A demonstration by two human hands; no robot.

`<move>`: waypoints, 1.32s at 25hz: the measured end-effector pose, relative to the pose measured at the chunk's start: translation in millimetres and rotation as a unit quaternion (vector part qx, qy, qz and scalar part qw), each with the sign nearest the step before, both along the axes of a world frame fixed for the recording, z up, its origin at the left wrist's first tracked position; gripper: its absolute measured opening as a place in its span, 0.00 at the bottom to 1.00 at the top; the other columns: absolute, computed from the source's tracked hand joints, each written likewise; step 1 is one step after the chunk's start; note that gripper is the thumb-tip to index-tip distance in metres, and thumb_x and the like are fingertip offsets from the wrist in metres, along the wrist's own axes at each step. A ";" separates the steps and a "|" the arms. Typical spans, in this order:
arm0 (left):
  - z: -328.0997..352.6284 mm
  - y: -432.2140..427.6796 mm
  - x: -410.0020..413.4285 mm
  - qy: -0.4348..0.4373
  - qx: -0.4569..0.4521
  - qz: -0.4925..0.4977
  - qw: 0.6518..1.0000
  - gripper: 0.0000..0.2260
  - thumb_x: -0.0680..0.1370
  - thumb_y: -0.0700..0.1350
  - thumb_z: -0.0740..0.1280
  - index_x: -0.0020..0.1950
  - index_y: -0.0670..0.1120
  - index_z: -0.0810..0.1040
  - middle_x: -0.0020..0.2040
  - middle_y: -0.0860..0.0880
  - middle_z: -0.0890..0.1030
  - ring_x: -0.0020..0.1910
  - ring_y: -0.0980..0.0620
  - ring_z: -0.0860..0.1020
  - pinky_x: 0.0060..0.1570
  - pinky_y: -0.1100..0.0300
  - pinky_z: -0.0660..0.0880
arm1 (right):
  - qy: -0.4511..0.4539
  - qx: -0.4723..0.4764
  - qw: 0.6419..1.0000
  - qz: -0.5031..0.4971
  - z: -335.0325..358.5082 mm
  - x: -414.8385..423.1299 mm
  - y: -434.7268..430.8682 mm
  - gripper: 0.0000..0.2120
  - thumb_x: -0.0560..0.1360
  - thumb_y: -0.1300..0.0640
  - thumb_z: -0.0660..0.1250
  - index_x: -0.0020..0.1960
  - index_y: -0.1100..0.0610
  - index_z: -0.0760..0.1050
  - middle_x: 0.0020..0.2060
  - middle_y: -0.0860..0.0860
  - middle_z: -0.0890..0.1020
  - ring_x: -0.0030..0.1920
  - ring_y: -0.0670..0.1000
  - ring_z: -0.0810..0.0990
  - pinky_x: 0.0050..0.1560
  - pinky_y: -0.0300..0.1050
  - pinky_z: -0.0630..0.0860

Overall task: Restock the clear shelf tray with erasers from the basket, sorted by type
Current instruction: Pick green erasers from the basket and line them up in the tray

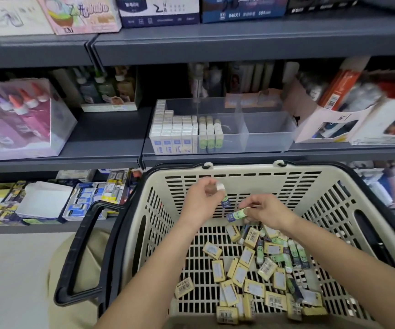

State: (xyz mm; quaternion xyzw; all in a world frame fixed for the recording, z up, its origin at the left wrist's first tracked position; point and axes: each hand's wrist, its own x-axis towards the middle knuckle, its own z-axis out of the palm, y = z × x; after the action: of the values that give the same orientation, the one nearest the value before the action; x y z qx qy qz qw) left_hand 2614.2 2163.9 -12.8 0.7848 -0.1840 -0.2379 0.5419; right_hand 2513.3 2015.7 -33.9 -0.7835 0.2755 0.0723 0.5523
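A beige slotted basket (329,200) with black handles sits in front of me, its floor strewn with several yellow boxed erasers (239,271) and green sleeved erasers (293,255). My left hand (203,198) hovers inside the basket near its far wall, shut on a green sleeved eraser (224,202) held upright. My right hand (265,210) is beside it, pinching another green sleeved eraser (236,215) that lies level. On the shelf above stands the clear shelf tray (267,136). Its left part holds rows of white-blue boxed erasers (172,134) and green erasers (209,135); its right compartments look bare.
A clear box of glue bottles (23,119) stands at the left of the same shelf. A white cardboard box (348,115) of goods is right of the tray. Lower shelf boxes (89,198) sit left of the basket. Grey shelf edge (215,157) runs just above the basket rim.
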 end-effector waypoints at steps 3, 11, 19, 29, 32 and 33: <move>27.7 2.6 10.6 -0.095 -0.036 -0.010 0.995 0.10 0.73 0.42 0.70 0.44 0.57 0.74 0.42 0.58 0.78 0.41 0.64 0.76 0.42 0.75 0.70 | -0.037 0.008 0.998 0.041 25.6 2.7 -2.9 0.08 0.76 0.66 0.64 0.48 0.53 0.75 0.46 0.53 0.77 0.40 0.50 0.83 0.47 0.43 0.81; 52.3 -1.7 48.3 -0.196 -0.082 0.032 0.977 0.07 0.77 0.45 0.66 0.54 0.52 0.77 0.43 0.60 0.78 0.43 0.67 0.75 0.43 0.75 0.70 | -0.161 -0.106 0.981 0.005 107.2 38.7 -27.4 0.10 0.69 0.64 0.72 0.43 0.50 0.78 0.38 0.51 0.83 0.38 0.46 0.83 0.46 0.37 0.79; 38.2 -1.3 63.0 -0.150 -0.103 0.060 0.981 0.05 0.77 0.45 0.66 0.51 0.54 0.77 0.44 0.57 0.80 0.44 0.62 0.76 0.44 0.74 0.71 | -0.220 -0.377 0.898 -0.057 135.8 123.5 -46.8 0.05 0.73 0.58 0.68 0.47 0.50 0.79 0.33 0.47 0.80 0.33 0.45 0.76 0.36 0.26 0.65; 38.9 -2.4 69.2 -0.114 -0.127 0.061 0.983 0.08 0.76 0.44 0.67 0.48 0.58 0.76 0.43 0.56 0.81 0.41 0.63 0.77 0.43 0.74 0.71 | -0.147 -0.384 0.911 0.025 110.6 159.6 -49.3 0.08 0.75 0.61 0.64 0.51 0.54 0.79 0.45 0.50 0.82 0.43 0.49 0.77 0.42 0.32 0.67; 37.9 -2.5 69.7 -0.112 -0.127 0.061 0.984 0.08 0.76 0.44 0.67 0.47 0.58 0.76 0.42 0.56 0.81 0.41 0.62 0.77 0.43 0.73 0.72 | -0.102 -0.365 0.925 0.031 107.1 166.6 -48.6 0.10 0.76 0.62 0.63 0.55 0.54 0.78 0.49 0.50 0.82 0.48 0.49 0.78 0.47 0.32 0.68; 37.4 -2.8 69.7 -0.110 -0.127 0.061 0.984 0.07 0.76 0.44 0.67 0.47 0.57 0.76 0.42 0.56 0.81 0.42 0.61 0.78 0.43 0.73 0.72 | -0.088 -0.358 0.929 0.031 105.4 167.8 -47.8 0.11 0.76 0.63 0.62 0.56 0.54 0.78 0.50 0.50 0.81 0.50 0.50 0.78 0.49 0.33 0.70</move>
State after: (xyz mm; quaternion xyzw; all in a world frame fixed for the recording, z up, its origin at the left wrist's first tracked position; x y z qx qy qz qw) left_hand 2683.9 2161.1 24.7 0.7404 -0.2228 -0.0912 0.6276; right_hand 2681.1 1968.0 71.4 -0.9404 0.2089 -0.0835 0.2550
